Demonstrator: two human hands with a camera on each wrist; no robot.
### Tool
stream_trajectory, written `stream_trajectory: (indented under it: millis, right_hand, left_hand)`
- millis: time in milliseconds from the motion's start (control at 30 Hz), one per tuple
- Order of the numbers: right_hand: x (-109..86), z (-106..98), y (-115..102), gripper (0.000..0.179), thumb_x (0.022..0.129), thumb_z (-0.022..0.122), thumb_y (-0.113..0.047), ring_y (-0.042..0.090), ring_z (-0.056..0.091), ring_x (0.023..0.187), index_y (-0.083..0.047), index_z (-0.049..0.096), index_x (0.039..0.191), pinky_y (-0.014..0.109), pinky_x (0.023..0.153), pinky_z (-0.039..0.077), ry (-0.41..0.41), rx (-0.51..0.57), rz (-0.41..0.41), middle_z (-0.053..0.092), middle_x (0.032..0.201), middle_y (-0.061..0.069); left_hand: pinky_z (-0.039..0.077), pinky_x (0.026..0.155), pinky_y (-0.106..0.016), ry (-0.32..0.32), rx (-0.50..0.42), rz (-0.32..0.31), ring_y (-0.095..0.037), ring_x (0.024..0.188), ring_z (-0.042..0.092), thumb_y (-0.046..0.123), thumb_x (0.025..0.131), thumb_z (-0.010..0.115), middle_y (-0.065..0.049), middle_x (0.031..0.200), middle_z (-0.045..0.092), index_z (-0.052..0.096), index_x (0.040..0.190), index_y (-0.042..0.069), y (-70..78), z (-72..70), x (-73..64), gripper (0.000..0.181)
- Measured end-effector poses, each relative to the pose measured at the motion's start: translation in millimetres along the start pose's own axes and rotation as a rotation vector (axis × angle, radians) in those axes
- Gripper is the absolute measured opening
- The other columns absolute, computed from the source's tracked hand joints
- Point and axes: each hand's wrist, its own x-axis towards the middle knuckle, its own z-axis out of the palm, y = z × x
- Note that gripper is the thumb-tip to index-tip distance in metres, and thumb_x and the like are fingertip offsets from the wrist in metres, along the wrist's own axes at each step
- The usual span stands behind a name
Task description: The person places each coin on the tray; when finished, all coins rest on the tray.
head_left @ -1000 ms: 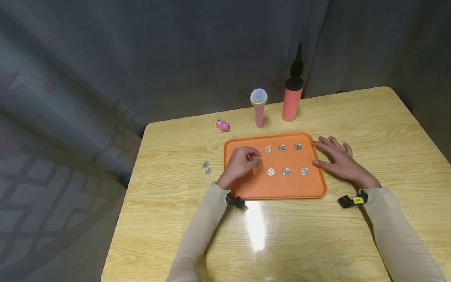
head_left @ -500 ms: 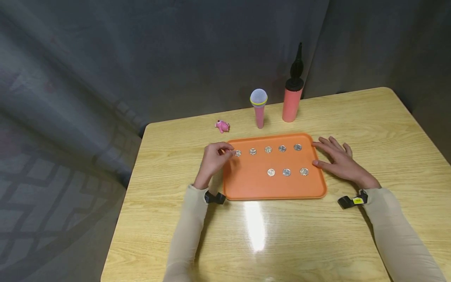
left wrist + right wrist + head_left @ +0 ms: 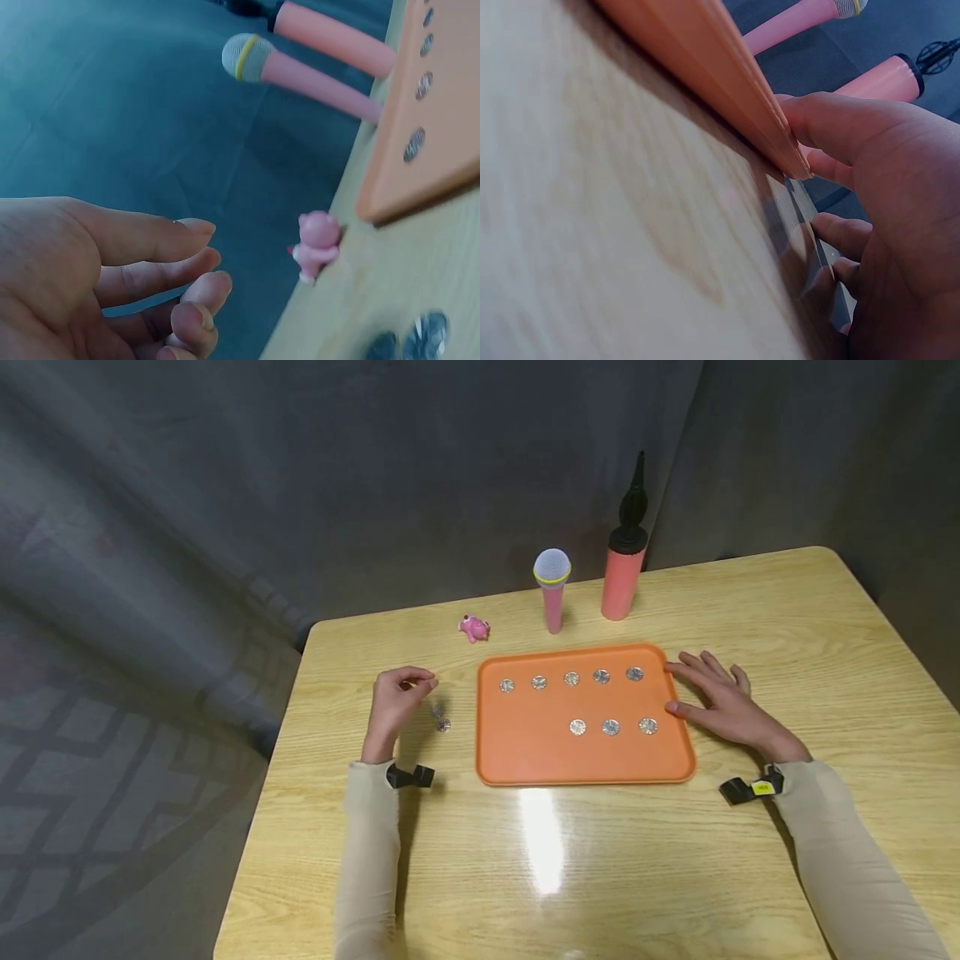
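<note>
My left hand (image 3: 396, 703) hovers just above and left of two shiny, round, faceted discs (image 3: 444, 726) on the table, left of the tray. Its fingers are loosely bent, and in the left wrist view a gap shows between thumb and forefinger, with nothing held. On the orange tray (image 3: 525, 758) lie more such discs: a far row (image 3: 572, 678) of several, and a nearer row (image 3: 611, 727) of three toward the right. At the tray's right edge, my right hand (image 3: 716, 702) touches the rim with thumb and forefinger, fingers spread.
A small pink animal figure (image 3: 474, 628) sits behind the tray's left corner. Behind the tray stand a pink toy microphone (image 3: 552, 597) and a pink hand pump (image 3: 622, 581) with a black nozzle. A dark curtain (image 3: 420, 477) hangs beyond the table's back edge.
My left hand has moved left, off the tray to above the two loose discs. Two discs at the left of the far row, hidden or unseen at first, now show. My right hand stays put.
</note>
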Motion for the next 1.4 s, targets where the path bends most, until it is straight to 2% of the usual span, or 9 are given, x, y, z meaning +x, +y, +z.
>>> stream_trajectory:
  millis: [167, 367, 567, 733, 900, 1133, 1400]
  right_hand:
    - [0.1, -1.3, -0.9, 0.068, 0.095, 0.066, -0.030, 0.050, -0.004, 0.154, -0.011, 0.037, 0.154, 0.071, 0.113, -0.018, 0.000, -0.001, 0.001, 0.017, 0.163, 0.032]
    - [2.0, -1.5, -1.4, 0.069, 0.095, 0.067, -0.030, 0.049, -0.004, 0.154, -0.013, 0.037, 0.154, 0.070, 0.114, -0.017, -0.003, -0.006, 0.009, 0.017, 0.164, 0.030]
    - [3.9, -0.5, -2.2, 0.069, 0.095, 0.068, -0.030, 0.049, -0.004, 0.154, -0.013, 0.037, 0.154, 0.070, 0.114, -0.017, -0.009, -0.004, 0.012, 0.017, 0.164, 0.029]
    - [4.2, -1.4, -2.9, 0.069, 0.095, 0.066, -0.030, 0.049, -0.005, 0.154, -0.012, 0.036, 0.154, 0.070, 0.114, -0.018, -0.009, -0.001, 0.002, 0.016, 0.164, 0.031]
    - [2.5, -2.6, -2.8, 0.068, 0.095, 0.066, -0.031, 0.050, -0.003, 0.154, -0.011, 0.037, 0.154, 0.070, 0.114, -0.017, 0.002, -0.013, 0.004, 0.018, 0.163, 0.031]
    - [-0.2, -1.2, -3.0, 0.068, 0.095, 0.066, -0.031, 0.051, -0.003, 0.153, -0.010, 0.038, 0.153, 0.071, 0.114, -0.016, 0.005, -0.008, 0.007, 0.018, 0.162, 0.032]
    - [-0.6, -1.2, -2.5, 0.067, 0.095, 0.066, -0.030, 0.051, -0.003, 0.153, -0.010, 0.037, 0.153, 0.071, 0.114, -0.017, 0.007, -0.010, -0.004, 0.018, 0.162, 0.032]
  left_hand:
    - [0.045, 0.055, -0.018, 0.001, 0.012, -0.048, -0.005, 0.062, 0.054, 0.007, 0.089, 0.071, 0.001, 0.078, 0.067, 0.075, 0.098, -0.004, -15.4, -6.1, 2.8, 0.015]
    - [0.044, 0.055, -0.018, -0.025, 0.048, -0.085, -0.006, 0.064, 0.054, 0.006, 0.089, 0.069, 0.002, 0.078, 0.067, 0.075, 0.097, -0.005, -35.3, -5.1, 6.1, 0.015]
    - [0.046, 0.057, -0.020, -0.057, 0.058, -0.112, -0.008, 0.065, 0.055, 0.005, 0.089, 0.070, -0.010, 0.086, 0.071, 0.075, 0.099, -0.006, -50.5, -4.2, 6.9, 0.016]
    - [0.045, 0.061, -0.021, -0.094, 0.075, -0.123, -0.010, 0.069, 0.054, 0.006, 0.088, 0.073, -0.019, 0.096, 0.072, 0.075, 0.099, -0.004, -57.0, -3.1, 4.5, 0.015]
    - [0.045, 0.067, -0.023, -0.100, 0.100, -0.106, -0.012, 0.074, 0.055, 0.007, 0.084, 0.078, -0.013, 0.091, 0.070, 0.075, 0.099, -0.003, -58.5, 1.3, 2.1, 0.018]
    - [0.043, 0.061, -0.022, -0.091, 0.149, -0.057, -0.011, 0.068, 0.052, 0.005, 0.080, 0.081, -0.005, 0.076, 0.064, 0.075, 0.097, -0.004, -62.0, 7.0, 1.6, 0.020]
    - [0.042, 0.059, -0.021, -0.074, 0.215, -0.005, -0.011, 0.066, 0.051, 0.003, 0.081, 0.080, -0.012, 0.078, 0.068, 0.076, 0.092, -0.002, -62.2, 8.7, 2.6, 0.013]
